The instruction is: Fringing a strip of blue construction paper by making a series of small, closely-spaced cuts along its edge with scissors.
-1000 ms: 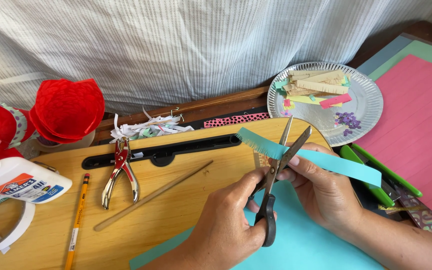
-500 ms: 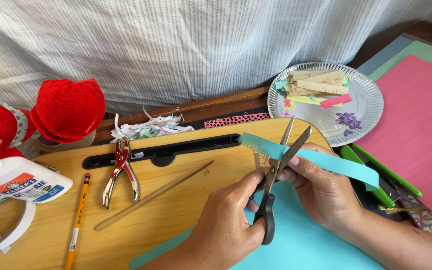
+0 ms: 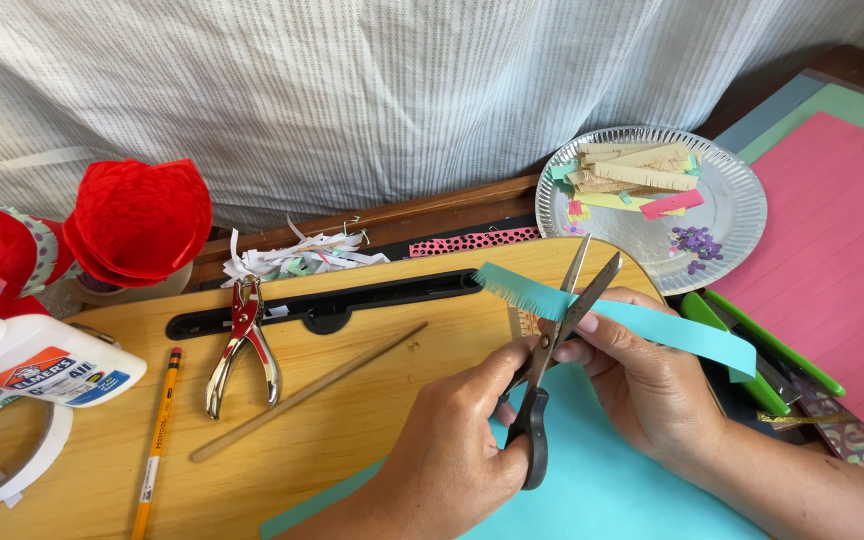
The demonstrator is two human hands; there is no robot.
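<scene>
Two hands at work over the wooden lap desk (image 3: pixel 352 400) — left hand (image 3: pixel 462 450) closed on open-bladed scissors (image 3: pixel 552 350), right hand (image 3: pixel 652 385) pinching the teal paper strip (image 3: pixel 642 325) mid-fringing; each further snip calls for advancing the strip slightly.

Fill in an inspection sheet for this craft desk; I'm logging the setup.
Surface: wooden lap desk, teal sheet under the hands.
Job's things: teal paper strip, fringed at its left end; scissors, blades open at the strip.
Clutter: hole punch, pencil, wooden stick, glue bottle, tape roll, paper shreds, foil plate of cut strips, green stapler.
Hands: left hand works scissors; right hand holds strip.
Cables: nothing seen.
Surroundings: striped cloth, pink paper, red felt pieces.
</scene>
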